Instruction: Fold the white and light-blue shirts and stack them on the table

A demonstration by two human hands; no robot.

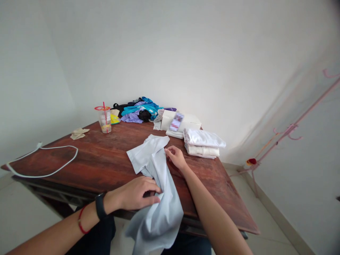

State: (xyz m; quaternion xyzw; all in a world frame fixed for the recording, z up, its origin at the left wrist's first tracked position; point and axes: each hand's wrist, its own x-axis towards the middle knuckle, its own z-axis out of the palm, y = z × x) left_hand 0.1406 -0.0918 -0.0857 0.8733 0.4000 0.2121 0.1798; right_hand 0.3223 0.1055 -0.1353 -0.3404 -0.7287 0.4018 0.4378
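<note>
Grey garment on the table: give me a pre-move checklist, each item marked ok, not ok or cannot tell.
1. Left hand grips the grey garment near the table edge: ok.
2. Right hand pinches its upper edge: ok.
3. Garment lies flat on the table: not ok, half hangs off the front.
4. Folded white stack sits apart from the garment: ok.
5. Cup and white cable lie away from the garment: ok.

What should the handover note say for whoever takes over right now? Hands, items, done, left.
Left hand: gripping the pale grey-blue cloth garment at the near table edge.
Right hand: pinching the garment's edge further back.
Garment: partly on the dark wooden table, lower part hanging off the front.
Done: folded white cloth stack at the right.
Left: garment unfolded; mixed-colour clothes pile at the back.
</note>
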